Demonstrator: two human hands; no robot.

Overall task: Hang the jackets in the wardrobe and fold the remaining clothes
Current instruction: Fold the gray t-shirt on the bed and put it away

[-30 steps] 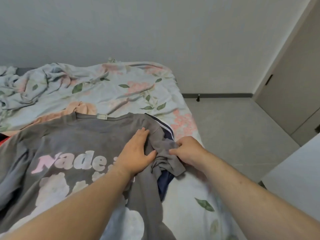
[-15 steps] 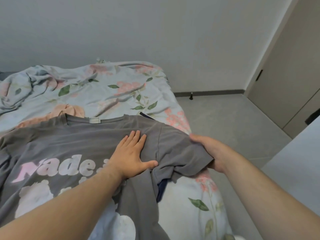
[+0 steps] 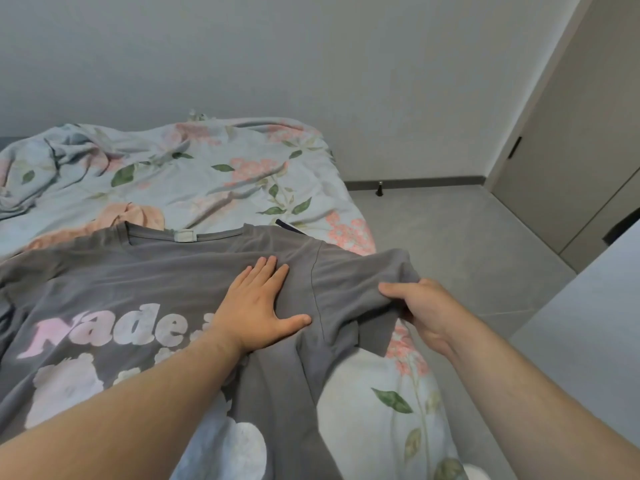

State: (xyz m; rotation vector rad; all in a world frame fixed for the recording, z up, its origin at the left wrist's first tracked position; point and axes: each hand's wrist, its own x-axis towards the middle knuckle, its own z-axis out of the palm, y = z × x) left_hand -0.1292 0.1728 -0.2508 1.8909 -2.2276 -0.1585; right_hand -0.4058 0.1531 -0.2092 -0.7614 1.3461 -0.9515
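A gray shirt is spread out on the bed, and the folding has only just begun.

Close by, the left hand (image 3: 258, 306) lies flat with straight fingers and presses on the gray shirt (image 3: 145, 282), next to the shoulder seam. The right hand (image 3: 420, 308) pinches the sleeve (image 3: 360, 289) and holds it out to the side at the edge of the bed (image 3: 207, 174). No part of the shirt looks folded yet. A bit of dark cloth (image 3: 289, 225) peeks out from under it. Farther off, the flowery blanket is rumpled. A closed door (image 3: 568, 150) stands at the far right; no jackets show.
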